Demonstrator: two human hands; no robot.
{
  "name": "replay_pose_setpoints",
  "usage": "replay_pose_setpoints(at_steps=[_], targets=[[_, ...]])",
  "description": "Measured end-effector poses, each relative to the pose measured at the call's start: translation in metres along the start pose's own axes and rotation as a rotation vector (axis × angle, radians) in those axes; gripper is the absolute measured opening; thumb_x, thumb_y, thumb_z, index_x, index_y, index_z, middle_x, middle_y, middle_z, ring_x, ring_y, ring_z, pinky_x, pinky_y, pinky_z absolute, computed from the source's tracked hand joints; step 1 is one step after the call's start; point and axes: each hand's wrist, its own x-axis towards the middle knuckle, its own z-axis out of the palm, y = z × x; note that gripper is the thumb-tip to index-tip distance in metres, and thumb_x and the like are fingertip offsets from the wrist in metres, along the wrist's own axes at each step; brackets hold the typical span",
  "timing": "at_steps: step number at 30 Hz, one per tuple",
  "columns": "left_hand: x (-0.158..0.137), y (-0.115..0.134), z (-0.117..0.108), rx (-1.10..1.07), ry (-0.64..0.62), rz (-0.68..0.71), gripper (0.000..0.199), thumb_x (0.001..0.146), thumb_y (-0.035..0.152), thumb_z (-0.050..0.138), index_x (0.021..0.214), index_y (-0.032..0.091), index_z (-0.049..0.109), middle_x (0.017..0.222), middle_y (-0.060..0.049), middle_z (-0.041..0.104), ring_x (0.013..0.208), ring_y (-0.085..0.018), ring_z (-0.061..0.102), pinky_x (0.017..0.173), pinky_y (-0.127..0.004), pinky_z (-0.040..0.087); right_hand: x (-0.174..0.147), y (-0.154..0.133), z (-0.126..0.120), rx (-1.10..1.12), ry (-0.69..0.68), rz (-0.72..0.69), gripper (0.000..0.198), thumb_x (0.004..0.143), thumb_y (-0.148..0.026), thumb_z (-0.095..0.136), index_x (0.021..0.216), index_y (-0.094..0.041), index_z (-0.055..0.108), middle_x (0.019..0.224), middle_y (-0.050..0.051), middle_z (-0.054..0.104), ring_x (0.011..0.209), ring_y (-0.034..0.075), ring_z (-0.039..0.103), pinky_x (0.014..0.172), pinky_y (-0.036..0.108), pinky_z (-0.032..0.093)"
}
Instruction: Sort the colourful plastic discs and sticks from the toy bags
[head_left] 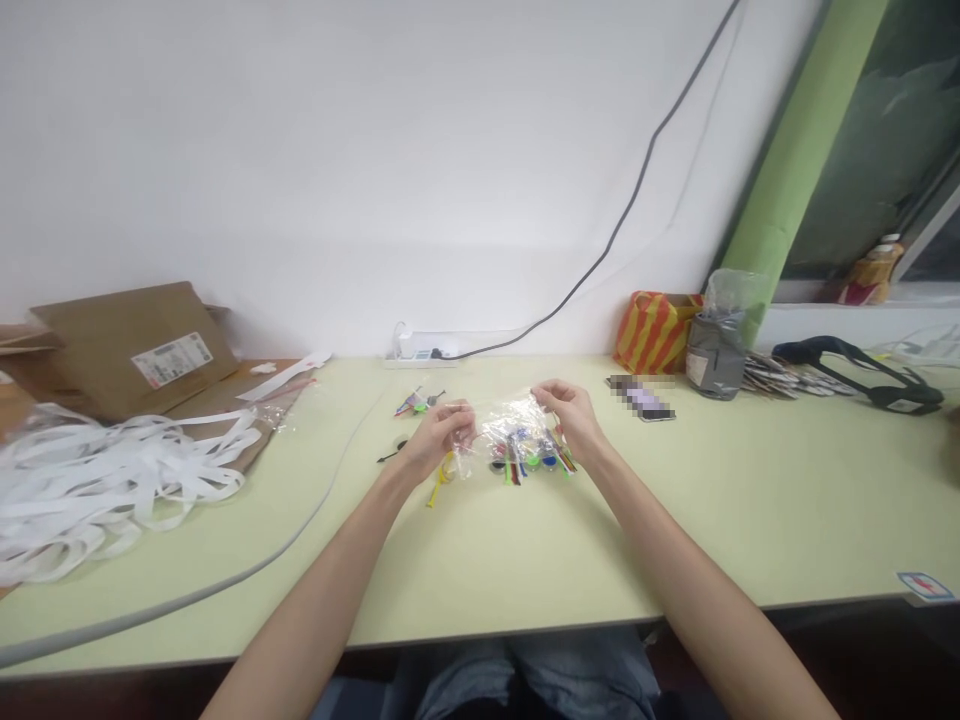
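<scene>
A clear plastic bag [504, 425] is stretched between my two hands above the table. My left hand [444, 435] pinches its left end, and my right hand [568, 412] pinches its upper right corner. Through and below the film show several small colourful pieces [534, 462], with striped strips and round blue, green and black parts; whether any lie inside the bag I cannot tell. Just below my left hand is a yellow piece with a thin stem [435, 490]. A black arrow-shaped piece [390, 455] lies to its left. Behind my left hand rests another colourful cluster [417, 402].
White ribbon [127, 480] is heaped at left before a cardboard box [135, 345]. A grey cable [285, 545] crosses the left side. A power strip [442, 348] sits by the wall. At right are a phone [643, 398], a striped bag [652, 330], a grey container [715, 355] and a black strap [862, 370].
</scene>
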Motion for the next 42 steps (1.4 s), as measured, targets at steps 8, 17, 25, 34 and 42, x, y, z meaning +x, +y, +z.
replay_pose_setpoints(at_steps=[8, 17, 25, 34, 42], targets=[[0.003, -0.004, 0.0, -0.048, 0.126, -0.018, 0.032, 0.083, 0.043, 0.068, 0.069, 0.015, 0.058, 0.06, 0.001, 0.052, 0.05, -0.01, 0.05, 0.048, -0.023, 0.041, 0.003, 0.007, -0.002, 0.104, 0.036, -0.08, 0.022, 0.072, -0.039, 0.073, 0.074, -0.019, 0.065, 0.07, -0.001, 0.058, 0.066, 0.013, 0.048, 0.065, 0.028, 0.038], [0.007, -0.006, -0.004, -0.038, 0.471, 0.136, 0.045, 0.085, 0.054, 0.063, 0.105, 0.014, 0.064, 0.076, -0.005, 0.067, 0.055, -0.016, 0.065, 0.046, -0.025, 0.051, 0.005, 0.009, 0.002, 0.265, -0.23, 0.188, 0.067, 0.083, -0.059, 0.065, 0.136, -0.024, 0.046, 0.101, 0.009, 0.074, 0.08, 0.021, 0.07, 0.062, 0.029, 0.048], [0.009, -0.013, 0.013, -0.059, 0.363, 0.143, 0.056, 0.088, 0.055, 0.062, 0.131, 0.02, 0.054, 0.106, -0.013, 0.073, 0.081, -0.022, 0.074, 0.068, -0.032, 0.06, -0.022, -0.001, 0.028, 0.114, -0.327, 0.099, 0.092, 0.073, -0.045, 0.08, 0.146, -0.02, 0.03, 0.095, 0.009, 0.076, 0.079, 0.022, 0.071, 0.062, 0.028, 0.049], [0.008, -0.016, 0.021, 0.106, 0.2, 0.087, 0.074, 0.067, 0.037, 0.085, 0.128, 0.021, 0.048, 0.086, -0.001, 0.065, 0.067, -0.015, 0.066, 0.06, -0.027, 0.055, -0.018, 0.002, 0.029, 0.121, -0.09, -0.003, 0.052, 0.072, -0.049, 0.076, 0.112, -0.022, 0.056, 0.096, 0.01, 0.076, 0.095, 0.023, 0.07, 0.076, 0.031, 0.05], [0.007, -0.013, 0.014, 0.166, 0.169, 0.122, 0.068, 0.074, 0.035, 0.079, 0.133, 0.023, 0.046, 0.084, 0.0, 0.062, 0.063, -0.011, 0.061, 0.058, -0.022, 0.047, -0.002, 0.017, 0.016, 0.195, 0.07, 0.025, 0.041, 0.075, -0.059, 0.07, 0.076, -0.018, 0.07, 0.092, 0.01, 0.074, 0.084, 0.021, 0.067, 0.068, 0.029, 0.049]])
